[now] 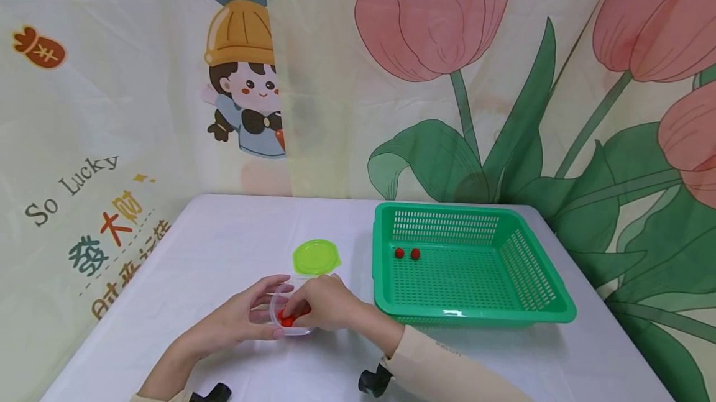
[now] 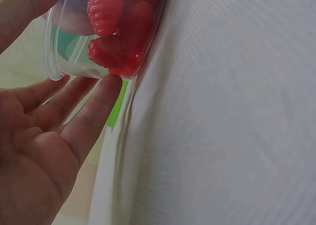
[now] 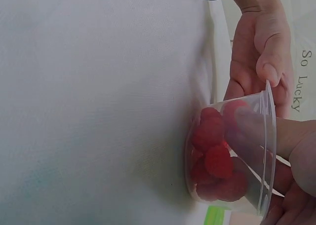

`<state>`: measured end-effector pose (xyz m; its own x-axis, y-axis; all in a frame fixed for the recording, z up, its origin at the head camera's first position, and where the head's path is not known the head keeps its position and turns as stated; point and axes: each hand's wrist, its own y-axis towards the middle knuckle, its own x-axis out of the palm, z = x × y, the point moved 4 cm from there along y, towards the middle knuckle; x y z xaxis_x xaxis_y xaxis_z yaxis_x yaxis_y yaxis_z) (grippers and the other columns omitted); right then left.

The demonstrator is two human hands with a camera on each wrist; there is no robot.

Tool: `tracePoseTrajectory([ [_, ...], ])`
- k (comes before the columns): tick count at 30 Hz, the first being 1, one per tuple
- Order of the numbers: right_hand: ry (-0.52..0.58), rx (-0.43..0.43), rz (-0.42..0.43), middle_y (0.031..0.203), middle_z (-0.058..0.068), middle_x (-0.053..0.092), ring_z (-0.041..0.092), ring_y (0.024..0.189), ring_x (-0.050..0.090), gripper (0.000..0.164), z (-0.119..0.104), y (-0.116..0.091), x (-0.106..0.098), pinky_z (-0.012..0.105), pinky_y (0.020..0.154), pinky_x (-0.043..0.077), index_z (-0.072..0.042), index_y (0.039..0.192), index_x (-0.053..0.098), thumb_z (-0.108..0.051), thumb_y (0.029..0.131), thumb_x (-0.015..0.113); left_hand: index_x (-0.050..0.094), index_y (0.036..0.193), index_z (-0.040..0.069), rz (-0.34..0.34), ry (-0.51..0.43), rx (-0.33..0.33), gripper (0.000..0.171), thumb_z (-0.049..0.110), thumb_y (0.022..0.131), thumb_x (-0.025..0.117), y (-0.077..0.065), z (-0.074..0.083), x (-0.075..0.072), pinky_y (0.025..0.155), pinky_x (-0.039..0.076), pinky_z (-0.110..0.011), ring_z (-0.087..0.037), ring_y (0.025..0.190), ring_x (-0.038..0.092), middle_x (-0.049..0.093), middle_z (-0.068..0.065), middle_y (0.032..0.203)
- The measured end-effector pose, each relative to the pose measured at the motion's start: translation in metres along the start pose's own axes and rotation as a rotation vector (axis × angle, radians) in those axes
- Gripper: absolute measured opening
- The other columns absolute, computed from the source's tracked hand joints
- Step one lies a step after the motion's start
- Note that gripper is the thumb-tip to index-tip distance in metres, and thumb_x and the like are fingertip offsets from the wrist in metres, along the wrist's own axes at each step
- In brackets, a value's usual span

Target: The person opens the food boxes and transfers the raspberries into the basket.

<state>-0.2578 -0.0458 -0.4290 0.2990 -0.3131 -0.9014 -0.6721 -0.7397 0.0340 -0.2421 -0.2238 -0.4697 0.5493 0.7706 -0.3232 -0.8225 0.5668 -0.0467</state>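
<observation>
A clear plastic tub (image 3: 252, 180) stands on the white table with several red raspberries (image 3: 218, 162) inside. My left hand (image 1: 248, 312) holds the tub from its left side, thumb near the front and fingers round the back. In the left wrist view, its fingertips meet the tub's wall below the rim. My right hand (image 1: 327, 302) reaches over the rim from the right, with bent fingers down among the raspberries. One finger shows through the wall in the right wrist view, right at a raspberry; I cannot tell if it is pinched.
A green perforated basket (image 1: 475, 320) stands to the right, with two red raspberries (image 1: 407, 253) near its left back. Behind the tub lies a lime-green lid (image 1: 316, 257). A printed curtain (image 1: 324, 79) hangs behind the table.
</observation>
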Motion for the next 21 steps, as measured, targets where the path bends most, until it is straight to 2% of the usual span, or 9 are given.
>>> tracePoseTrajectory([
  [9,-0.028,0.011,0.013,0.077,-0.030,0.065,-0.009,0.081,0.054,0.015,0.0008,0.0007,0.0023,0.026,0.075,0.035,-0.036,0.097,0.077,-0.032,0.082,0.080,0.026,0.153,0.020,0.001,0.018,0.005,0.085,0.016,0.085,0.077,0.0004,-0.0006,-0.0007,0.098,0.048,-0.024,-0.019,0.129,0.052,0.036,-0.013,0.152],
  [15,-0.015,-0.016,0.022,0.078,-0.030,0.066,-0.010,0.080,0.055,0.014,0.0041,-0.0005,0.0027,0.025,0.077,0.036,-0.035,0.098,0.077,-0.033,0.084,0.078,0.025,0.153,0.019,-0.008,-0.005,0.008,0.085,0.015,0.086,0.076,0.0006,-0.0016,-0.0007,0.098,0.049,-0.026,-0.025,0.130,0.050,0.034,-0.015,0.153],
  [18,0.015,-0.029,0.017,0.079,-0.028,0.066,-0.010,0.079,0.055,0.014,0.0042,-0.0017,0.0008,0.022,0.077,0.038,-0.032,0.100,0.077,-0.031,0.085,0.077,0.025,0.153,0.019,-0.009,-0.008,0.007,0.085,0.015,0.086,0.076,0.0004,-0.0027,-0.0008,0.098,0.049,-0.026,-0.025,0.131,0.050,0.034,-0.015,0.153],
  [21,0.055,-0.028,0.006,0.081,-0.024,0.067,-0.009,0.077,0.055,0.015,0.0041,-0.0028,-0.0012,0.013,0.076,0.042,-0.028,0.101,0.077,-0.027,0.086,0.076,0.025,0.153,0.019,-0.005,0.001,0.011,0.085,0.015,0.086,0.076,-0.0001,-0.0028,-0.0010,0.098,0.048,-0.024,-0.021,0.130,0.050,0.034,-0.014,0.153],
])
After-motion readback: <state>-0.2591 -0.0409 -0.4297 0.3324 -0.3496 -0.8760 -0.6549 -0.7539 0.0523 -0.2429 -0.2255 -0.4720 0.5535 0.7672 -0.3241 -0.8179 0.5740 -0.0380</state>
